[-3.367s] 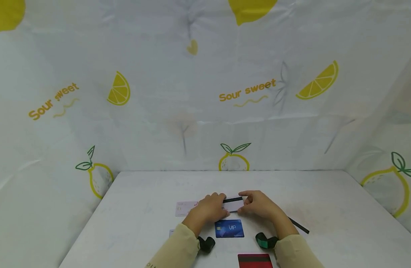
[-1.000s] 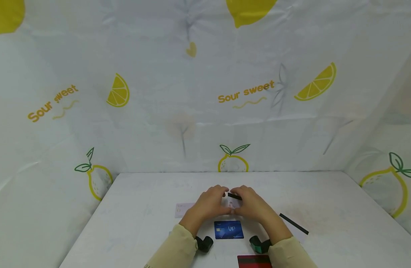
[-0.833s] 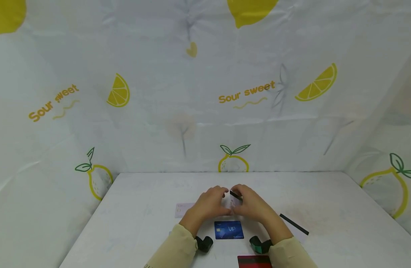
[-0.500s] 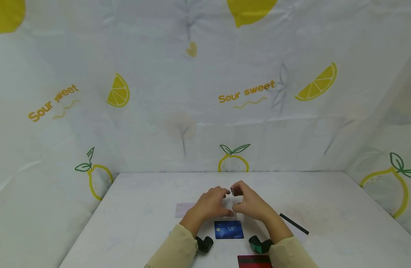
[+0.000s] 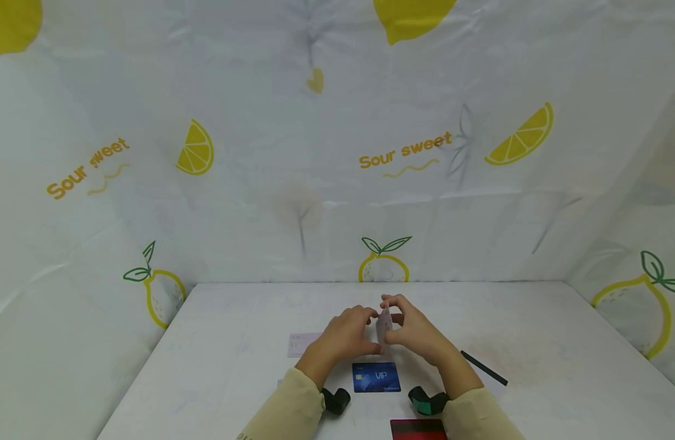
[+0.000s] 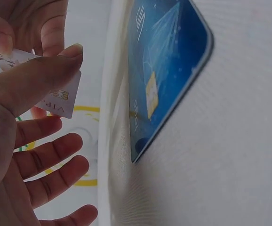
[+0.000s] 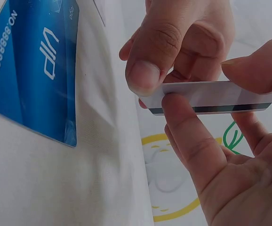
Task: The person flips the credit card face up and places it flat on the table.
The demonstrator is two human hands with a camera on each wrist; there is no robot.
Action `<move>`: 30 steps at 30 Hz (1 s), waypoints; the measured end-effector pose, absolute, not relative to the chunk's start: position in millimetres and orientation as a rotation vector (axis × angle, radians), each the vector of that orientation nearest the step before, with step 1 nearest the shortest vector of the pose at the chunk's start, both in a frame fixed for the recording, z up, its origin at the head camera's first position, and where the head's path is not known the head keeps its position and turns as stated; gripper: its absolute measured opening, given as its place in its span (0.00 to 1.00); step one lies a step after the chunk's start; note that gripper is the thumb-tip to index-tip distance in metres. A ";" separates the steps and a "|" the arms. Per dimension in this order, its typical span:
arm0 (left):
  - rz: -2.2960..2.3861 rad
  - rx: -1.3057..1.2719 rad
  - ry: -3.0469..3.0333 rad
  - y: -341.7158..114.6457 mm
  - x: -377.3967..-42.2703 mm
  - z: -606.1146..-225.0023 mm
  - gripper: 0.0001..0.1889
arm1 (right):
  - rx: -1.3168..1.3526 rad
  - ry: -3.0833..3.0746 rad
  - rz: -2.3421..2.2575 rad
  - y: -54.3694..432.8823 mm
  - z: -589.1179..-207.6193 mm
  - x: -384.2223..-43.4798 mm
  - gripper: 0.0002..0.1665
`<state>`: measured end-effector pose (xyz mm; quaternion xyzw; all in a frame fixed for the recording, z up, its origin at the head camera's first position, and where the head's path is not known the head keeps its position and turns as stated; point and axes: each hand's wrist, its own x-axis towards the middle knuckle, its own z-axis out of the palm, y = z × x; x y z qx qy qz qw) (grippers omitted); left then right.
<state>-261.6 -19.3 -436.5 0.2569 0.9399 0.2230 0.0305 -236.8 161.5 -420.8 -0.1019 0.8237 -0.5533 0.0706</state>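
Note:
My right hand [image 5: 414, 330] pinches a pale pink bank-style card [image 5: 383, 327] between thumb and fingers, holding it on edge above the table. In the left wrist view the card shows a chip and "VIP" lettering; in the right wrist view its white back [image 7: 211, 92] has a black stripe. My left hand [image 5: 342, 333] is beside it. Its thumb [image 6: 37, 77] lies across the card in the left wrist view, while the other fingers spread loosely below; whether they touch the card is unclear. A blue VIP card [image 5: 376, 377] lies flat on the table in front of both hands.
Another pale card [image 5: 301, 344] lies left of the left hand. A red card with a dark stripe [image 5: 419, 429] is at the near edge of view. Beside the right forearm lies a black-striped white card [image 5: 484, 368]. A lemon-print sheet hangs behind the table.
The card, earlier with its striped side toward the head camera, has been turned on edge so its printed face looks left. My right hand has risen slightly; my left hand has hardly moved lately.

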 end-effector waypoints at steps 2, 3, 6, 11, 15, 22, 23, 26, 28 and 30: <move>0.689 0.790 2.898 -19.5 -261.2 -436.1 0.35 | -0.301 2.463 -1.677 162.0 -420.6 -236.6 0.36; 0.689 0.791 2.898 -19.5 -261.1 -435.9 0.34 | -0.297 2.463 -1.676 162.4 -420.4 -236.4 0.35; 0.685 0.797 2.898 -19.6 -261.2 -435.8 0.31 | -0.290 2.452 -1.683 163.4 -420.4 -236.5 0.36; 0.678 0.809 2.910 -20.3 -261.1 -436.1 0.29 | -0.294 2.420 -1.704 163.6 -420.0 -237.8 0.35; 0.679 0.799 2.915 -20.0 -261.5 -437.4 0.30 | -0.292 2.410 -1.717 163.6 -420.6 -238.6 0.34; 0.686 0.785 2.918 -22.8 -264.0 -438.2 0.29 | -0.291 2.434 -1.703 164.8 -422.1 -240.7 0.34; 0.687 0.778 2.918 -24.0 -264.5 -438.3 0.29 | -0.294 2.460 -1.676 165.3 -422.1 -241.1 0.34; 0.703 0.743 2.906 -27.9 -266.4 -437.8 0.27 | -0.286 2.561 -1.556 167.4 -422.2 -242.0 0.35; 0.708 0.723 2.895 -30.4 -267.4 -436.9 0.27 | -0.281 2.625 -1.470 169.1 -422.2 -242.4 0.36; 0.719 0.714 2.883 -32.4 -268.3 -435.6 0.27 | -0.277 2.679 -1.392 170.6 -422.3 -242.6 0.37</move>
